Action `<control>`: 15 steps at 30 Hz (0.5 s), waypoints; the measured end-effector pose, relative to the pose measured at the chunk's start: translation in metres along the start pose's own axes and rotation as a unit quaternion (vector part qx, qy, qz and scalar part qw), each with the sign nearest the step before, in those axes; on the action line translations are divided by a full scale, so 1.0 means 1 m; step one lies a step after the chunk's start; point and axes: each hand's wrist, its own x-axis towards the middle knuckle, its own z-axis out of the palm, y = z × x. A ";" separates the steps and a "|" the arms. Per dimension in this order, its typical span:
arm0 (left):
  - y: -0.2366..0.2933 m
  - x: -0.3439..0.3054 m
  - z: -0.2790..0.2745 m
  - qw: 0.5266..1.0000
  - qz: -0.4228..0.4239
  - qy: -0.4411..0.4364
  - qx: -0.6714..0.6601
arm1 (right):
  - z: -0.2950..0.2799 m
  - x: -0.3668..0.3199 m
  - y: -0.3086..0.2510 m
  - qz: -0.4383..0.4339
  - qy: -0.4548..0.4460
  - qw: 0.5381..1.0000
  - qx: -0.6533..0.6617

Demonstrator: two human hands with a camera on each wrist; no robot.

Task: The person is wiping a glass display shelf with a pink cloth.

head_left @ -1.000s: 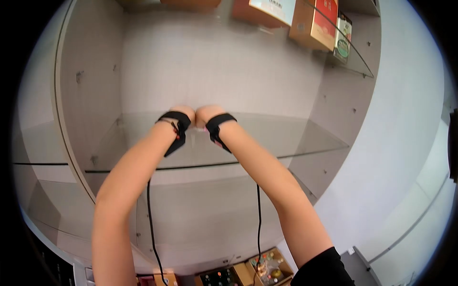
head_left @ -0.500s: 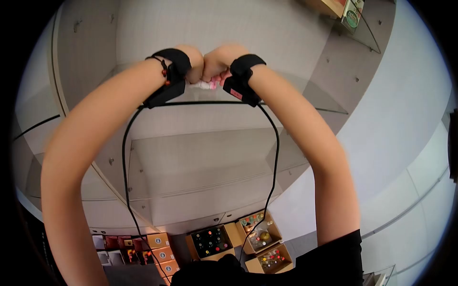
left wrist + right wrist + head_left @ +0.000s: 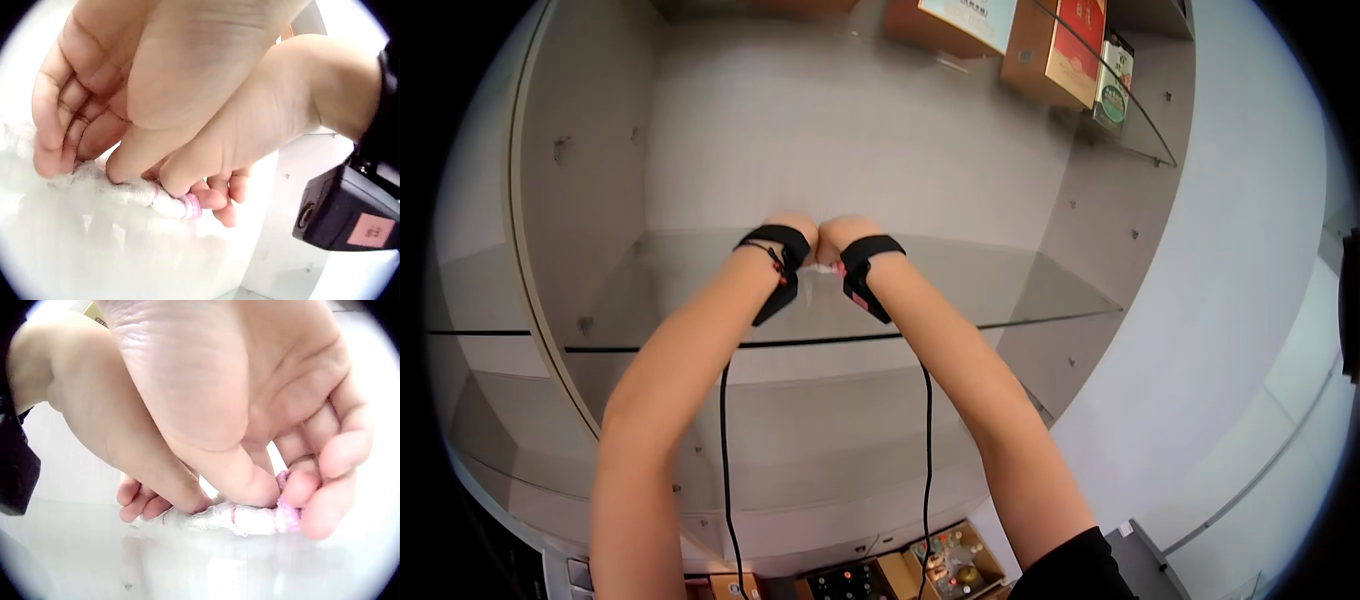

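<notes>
Left hand (image 3: 169,75) and right hand (image 3: 231,381) reach forward side by side, curled and pinching white cloth (image 3: 253,521).

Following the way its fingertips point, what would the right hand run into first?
Probably the glass shelf: the right hand's fingertips angle down toward it, with the white and pink cloth pinched there. Any remaining gap is hard to judge.
</notes>
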 end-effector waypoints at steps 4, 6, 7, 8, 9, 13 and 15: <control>0.001 -0.018 0.004 0.994 0.027 0.080 0.065 | 0.005 -0.010 -0.003 -0.020 0.007 1.000 -0.011; 0.007 -0.031 0.000 0.993 0.040 0.080 0.078 | -0.002 -0.027 -0.005 -0.037 0.034 0.998 -0.031; 0.009 -0.036 -0.002 0.995 0.047 0.055 0.068 | -0.014 -0.043 -0.008 -0.039 0.011 0.999 -0.037; 0.011 -0.045 -0.007 0.994 0.068 0.039 0.072 | -0.022 -0.054 -0.008 -0.042 -0.012 0.998 -0.042; 0.014 -0.056 -0.012 0.991 0.085 0.018 0.101 | -0.021 -0.049 -0.004 -0.034 -0.044 0.998 -0.032; 0.028 -0.069 -0.021 0.986 0.056 -0.061 0.145 | -0.028 -0.061 0.000 -0.023 -0.112 0.993 0.012; 0.029 -0.066 -0.019 0.988 0.056 -0.055 0.135 | -0.030 -0.059 0.001 -0.008 -0.115 0.993 0.015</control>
